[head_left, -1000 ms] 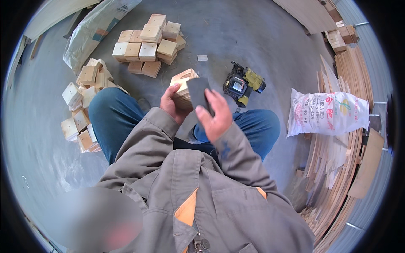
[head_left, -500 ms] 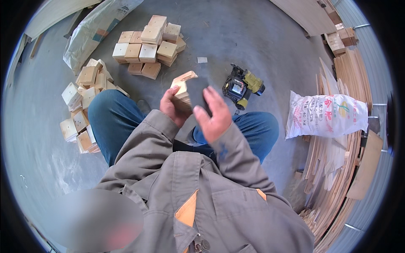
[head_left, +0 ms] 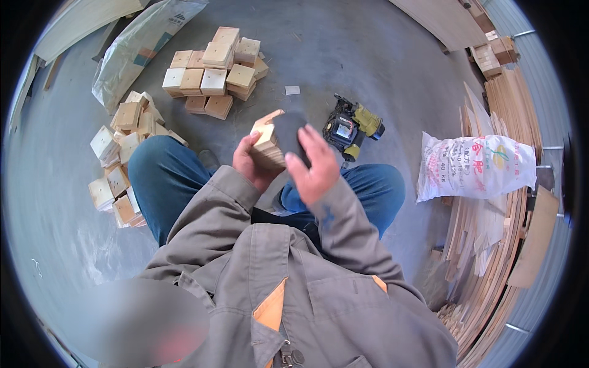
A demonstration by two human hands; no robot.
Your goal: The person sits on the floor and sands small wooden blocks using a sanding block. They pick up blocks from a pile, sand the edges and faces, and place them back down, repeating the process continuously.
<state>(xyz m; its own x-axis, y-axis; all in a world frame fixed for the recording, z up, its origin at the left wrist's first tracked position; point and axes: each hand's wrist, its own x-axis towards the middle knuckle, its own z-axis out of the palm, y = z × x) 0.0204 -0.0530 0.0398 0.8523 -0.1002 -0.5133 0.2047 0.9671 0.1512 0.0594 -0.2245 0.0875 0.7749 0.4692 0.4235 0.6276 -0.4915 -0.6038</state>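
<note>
My left hand (head_left: 254, 165) is wrapped round a stack of square wooden pieces (head_left: 265, 140), held in front of my knees. One pale piece at its far end (head_left: 270, 116) sticks out at an angle from the others. Against the right side of the stack is a dark grey flat piece (head_left: 289, 130); I cannot tell whether it is a separate sheet or a dark face of the stack. My right hand (head_left: 316, 168), slightly blurred, has its thumb and fingers on the edge of this dark piece.
Stacks of wooden squares (head_left: 213, 81) stand ahead on the floor, with more squares (head_left: 119, 147) beside my left knee. A yellow-and-black power tool (head_left: 353, 126) lies beyond my right knee. On the right, a white printed sack (head_left: 475, 167) rests on long wooden strips (head_left: 485, 245).
The stack and both hands have shifted very slightly nearer to me. The far-end piece now stands out more from the stack. My grip looks the same.
</note>
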